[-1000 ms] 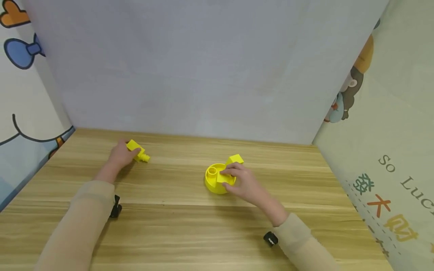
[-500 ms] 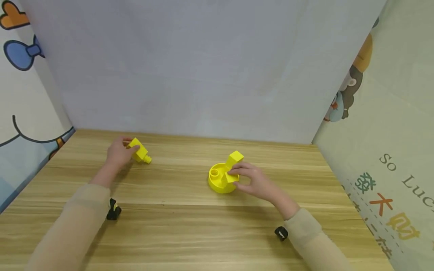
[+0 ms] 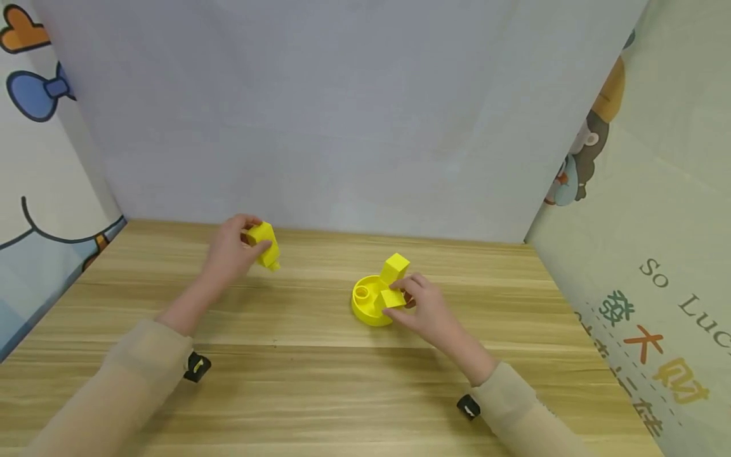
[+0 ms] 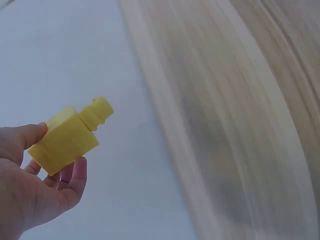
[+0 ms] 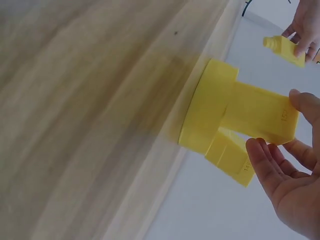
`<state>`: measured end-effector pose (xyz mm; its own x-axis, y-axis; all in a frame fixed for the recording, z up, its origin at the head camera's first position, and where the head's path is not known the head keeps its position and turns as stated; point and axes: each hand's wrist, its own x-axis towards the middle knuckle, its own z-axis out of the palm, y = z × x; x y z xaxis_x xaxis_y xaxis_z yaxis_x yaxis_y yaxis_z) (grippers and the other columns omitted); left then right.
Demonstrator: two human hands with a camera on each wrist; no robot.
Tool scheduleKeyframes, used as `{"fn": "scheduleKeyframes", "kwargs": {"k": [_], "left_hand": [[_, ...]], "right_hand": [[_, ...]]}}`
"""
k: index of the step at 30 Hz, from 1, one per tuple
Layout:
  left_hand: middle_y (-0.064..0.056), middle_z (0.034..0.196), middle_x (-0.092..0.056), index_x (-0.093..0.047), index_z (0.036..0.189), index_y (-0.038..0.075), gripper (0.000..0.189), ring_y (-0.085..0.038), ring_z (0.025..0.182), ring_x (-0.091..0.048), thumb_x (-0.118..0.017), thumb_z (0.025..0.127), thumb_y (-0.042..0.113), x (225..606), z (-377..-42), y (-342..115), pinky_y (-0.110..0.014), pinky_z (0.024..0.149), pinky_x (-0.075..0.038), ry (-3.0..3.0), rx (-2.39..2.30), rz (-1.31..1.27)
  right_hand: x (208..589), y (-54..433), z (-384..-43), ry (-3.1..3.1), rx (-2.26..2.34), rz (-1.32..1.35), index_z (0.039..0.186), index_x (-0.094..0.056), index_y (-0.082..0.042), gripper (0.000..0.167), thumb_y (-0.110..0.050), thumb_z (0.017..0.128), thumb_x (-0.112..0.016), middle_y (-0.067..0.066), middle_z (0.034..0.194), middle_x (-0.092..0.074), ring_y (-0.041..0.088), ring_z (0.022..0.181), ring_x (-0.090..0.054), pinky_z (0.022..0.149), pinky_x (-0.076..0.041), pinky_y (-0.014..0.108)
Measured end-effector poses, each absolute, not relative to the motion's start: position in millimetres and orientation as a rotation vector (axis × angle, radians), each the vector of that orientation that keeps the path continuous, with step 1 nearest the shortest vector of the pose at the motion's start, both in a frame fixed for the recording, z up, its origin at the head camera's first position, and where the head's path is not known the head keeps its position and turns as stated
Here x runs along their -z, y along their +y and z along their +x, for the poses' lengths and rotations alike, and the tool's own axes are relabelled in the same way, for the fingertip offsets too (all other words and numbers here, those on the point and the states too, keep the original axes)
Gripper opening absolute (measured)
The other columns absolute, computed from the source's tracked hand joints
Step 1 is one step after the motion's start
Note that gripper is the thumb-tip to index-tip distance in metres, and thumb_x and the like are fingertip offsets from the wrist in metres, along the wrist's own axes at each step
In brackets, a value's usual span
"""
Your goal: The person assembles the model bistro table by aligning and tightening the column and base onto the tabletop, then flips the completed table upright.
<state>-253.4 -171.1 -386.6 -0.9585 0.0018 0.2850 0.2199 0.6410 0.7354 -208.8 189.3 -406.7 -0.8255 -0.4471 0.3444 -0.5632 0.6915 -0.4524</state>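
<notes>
My left hand (image 3: 231, 251) holds a yellow square block (image 3: 264, 244) between thumb and fingers, raised above the table. A threaded stub (image 4: 97, 113) sticks out of that block's end, pointing away from the palm. Farther right, a round yellow base (image 3: 363, 313) with a raised rim stands on the table. My right hand (image 3: 431, 314) pinches the outer end of a second square block (image 5: 260, 112), whose other end meets the base. Another yellow block (image 3: 395, 268) leans outward from the base's far side. A ring-shaped socket (image 3: 361, 292) shows inside the base on the left.
The wooden table (image 3: 308, 393) ends at a pale grey backdrop (image 3: 320, 127). Printed cloths hang at both sides, with cartoon shapes on the left and lettering on the right (image 3: 645, 343). Black wrist devices (image 3: 197, 367) sit at both cuffs.
My left hand has lifted its block off the table and moved right, tipping the stub downward. The base has shifted slightly right with my right hand, which keeps hold of its block.
</notes>
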Motion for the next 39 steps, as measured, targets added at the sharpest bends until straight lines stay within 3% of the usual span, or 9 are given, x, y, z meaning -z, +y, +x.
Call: {"fn": "scheduleKeyframes", "kwargs": {"k": [16,25,39], "left_hand": [[-0.015,0.113,-0.056,-0.055,0.118,0.002,0.039,-0.024,0.090,-0.055,-0.072,0.083,0.008,387.6,-225.4,-83.1,-0.034,0.072,-0.055,-2.416,1.288,-0.521],[-0.008,0.113,-0.057,-0.056,0.117,0.008,0.037,-0.019,0.088,-0.053,-0.071,0.083,0.010,403.7,-224.1,-64.4,-0.033,0.074,-0.055,-2.411,1.268,-0.656],[-0.011,0.115,-0.058,-0.059,0.115,0.006,0.034,-0.023,0.092,-0.054,-0.071,0.083,0.005,414.8,-224.9,-56.3,-0.037,0.077,-0.054,-2.514,1.238,-0.707]], "right_hand": [[410.4,198.7,-220.7,-2.679,-0.941,0.910,0.114,-0.064,-0.003,0.039,-0.012,0.079,-0.076,0.010,0.113,-0.059,0.022,0.096,-0.061,0.078,-0.055,0.032],[410.0,196.2,-235.5,-2.704,-0.988,1.023,0.120,-0.062,-0.002,0.043,-0.010,0.080,-0.073,0.013,0.120,-0.058,0.026,0.104,-0.059,0.081,-0.055,0.037],[405.9,185.3,-254.0,-2.732,-0.985,1.113,0.122,-0.062,-0.003,0.041,-0.007,0.081,-0.068,0.012,0.122,-0.059,0.027,0.109,-0.058,0.085,-0.053,0.038]]}}
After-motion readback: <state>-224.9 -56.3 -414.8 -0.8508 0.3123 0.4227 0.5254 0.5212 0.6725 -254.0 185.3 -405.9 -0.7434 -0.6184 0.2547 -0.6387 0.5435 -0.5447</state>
